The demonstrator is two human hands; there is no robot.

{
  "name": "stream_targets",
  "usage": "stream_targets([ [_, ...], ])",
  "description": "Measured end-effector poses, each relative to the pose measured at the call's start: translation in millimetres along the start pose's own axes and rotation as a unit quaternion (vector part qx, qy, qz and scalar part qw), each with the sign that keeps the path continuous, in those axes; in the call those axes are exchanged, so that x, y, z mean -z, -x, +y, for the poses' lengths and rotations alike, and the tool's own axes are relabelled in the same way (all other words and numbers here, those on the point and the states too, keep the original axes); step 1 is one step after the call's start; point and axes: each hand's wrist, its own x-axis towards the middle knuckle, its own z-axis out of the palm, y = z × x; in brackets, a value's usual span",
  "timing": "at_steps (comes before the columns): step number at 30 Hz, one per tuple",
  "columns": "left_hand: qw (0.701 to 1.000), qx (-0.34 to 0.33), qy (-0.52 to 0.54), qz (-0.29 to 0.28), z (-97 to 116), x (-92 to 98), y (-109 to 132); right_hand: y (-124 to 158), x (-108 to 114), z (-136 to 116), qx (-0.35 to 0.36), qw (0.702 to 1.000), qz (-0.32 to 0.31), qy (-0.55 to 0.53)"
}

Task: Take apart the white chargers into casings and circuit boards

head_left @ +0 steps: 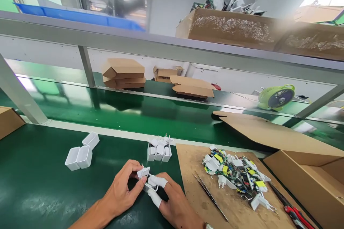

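My left hand (124, 186) is closed, pinching a white plug face (143, 172) between thumb and forefinger. My right hand (175, 199), with white covers on its thumb and forefinger, grips a small white charger housing (152, 186) right beside it. The two pieces meet between my fingertips; how far one sits inside the other is hidden. Just beyond my hands stand three filled white housings (159, 155) with plug parts poking out. To the left are three open white housings (84, 156), two side by side and one behind.
On a brown board (193, 200) at right lie a heap of circuit boards (239, 175), tweezers (211, 196) and red-handled pliers (291, 211). An open carton (303, 177) borders it. A shelf rail (161, 44) crosses above; a green fan (276, 97) stands behind.
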Motion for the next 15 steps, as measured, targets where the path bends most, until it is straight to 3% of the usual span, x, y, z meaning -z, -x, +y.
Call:
stream_targets([
  [6,1.0,0.014,0.0,-0.01,3.1,0.5,-1.7,2.7,-2.8,1.6,0.008,0.997,-0.042,0.069],
  [9,1.0,0.022,0.001,-0.015,3.4,0.5,-1.7,1.1,-3.3,1.0,0.004,0.998,-0.025,0.05],
  [12,1.0,0.02,0.01,-0.006,0.9,-0.6,-0.3,-1.4,-3.5,0.4,-0.009,1.0,0.012,-0.027],
  [15,0.998,-0.059,-0.02,-0.005,-1.1,-4.6,3.4,-1.8,-4.9,1.3,-0.095,0.974,0.058,-0.196],
])
